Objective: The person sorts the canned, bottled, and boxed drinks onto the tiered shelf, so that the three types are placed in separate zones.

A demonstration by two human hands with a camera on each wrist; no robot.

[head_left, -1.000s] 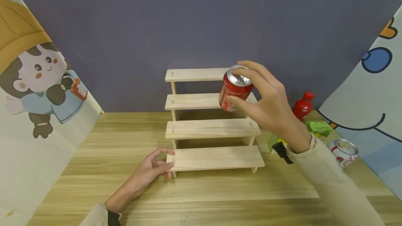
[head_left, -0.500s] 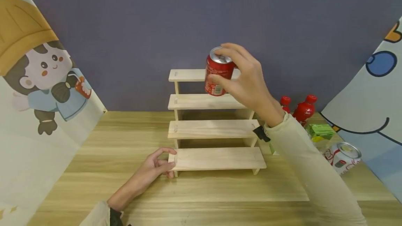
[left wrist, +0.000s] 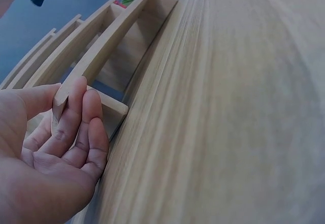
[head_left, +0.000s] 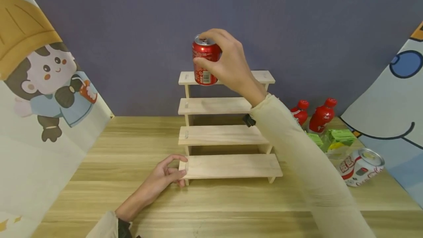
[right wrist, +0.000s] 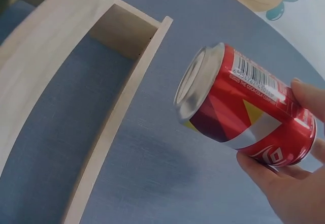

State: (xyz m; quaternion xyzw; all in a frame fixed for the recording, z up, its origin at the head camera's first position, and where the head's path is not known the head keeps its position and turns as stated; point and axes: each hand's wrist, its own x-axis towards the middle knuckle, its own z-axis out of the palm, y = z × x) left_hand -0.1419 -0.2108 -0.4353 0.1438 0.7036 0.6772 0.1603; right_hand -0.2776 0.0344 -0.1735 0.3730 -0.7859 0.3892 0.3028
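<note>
A red soda can [head_left: 205, 73] is up at the top step of the four-tier wooden display stand [head_left: 231, 166], overlapping its left half in the head view. My right hand [head_left: 229, 60] grips the can between thumb and fingers, and it is nearly upright. Seen from the right wrist, the can [right wrist: 249, 107] shows its barcode and silver rim, apart from the top board's edge. Lower down, my left hand [head_left: 162, 175] pinches the left end of the lowest step; the left wrist view shows the fingers [left wrist: 76, 107] curled around that board's corner.
To the right of the stand are two red bottles [head_left: 322, 115], green cartons [head_left: 340, 139] and a white-and-red can [head_left: 361, 168], partly behind my right sleeve. A dark blue panel [head_left: 148, 47] rises behind the stand; a cartoon-printed wall [head_left: 49, 83] borders the left side.
My right hand has carried the red can left and up, from the right of the stand to the top step's left half. The left hand keeps hold of the lowest step.
</note>
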